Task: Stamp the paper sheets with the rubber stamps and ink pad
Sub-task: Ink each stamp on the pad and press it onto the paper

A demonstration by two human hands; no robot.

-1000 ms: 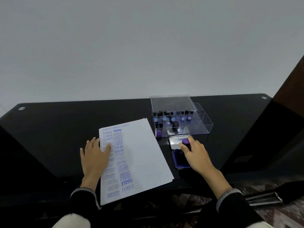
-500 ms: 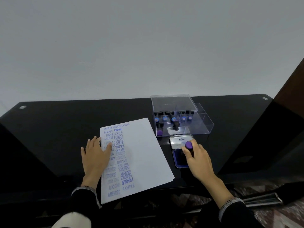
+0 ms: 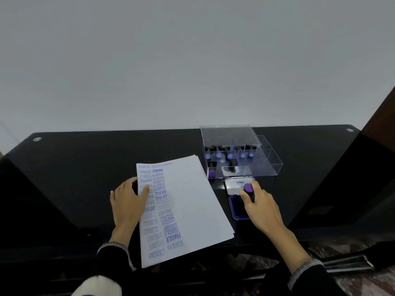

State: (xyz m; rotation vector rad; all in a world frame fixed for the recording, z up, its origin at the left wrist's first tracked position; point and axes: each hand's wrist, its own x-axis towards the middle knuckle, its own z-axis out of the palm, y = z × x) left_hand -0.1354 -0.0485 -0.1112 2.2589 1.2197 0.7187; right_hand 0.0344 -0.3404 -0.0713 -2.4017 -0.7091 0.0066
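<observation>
Right hand [image 3: 259,202] grips stamp [image 3: 248,188] over ink pad [image 3: 238,209].

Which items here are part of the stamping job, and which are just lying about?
In use:
- right hand gripping purple-topped stamp
- open ink pad
- paper sheets, held flat by left hand
- clear stamp box with spare stamps

Lying about:
- black table
- metal bar at lower right
</observation>
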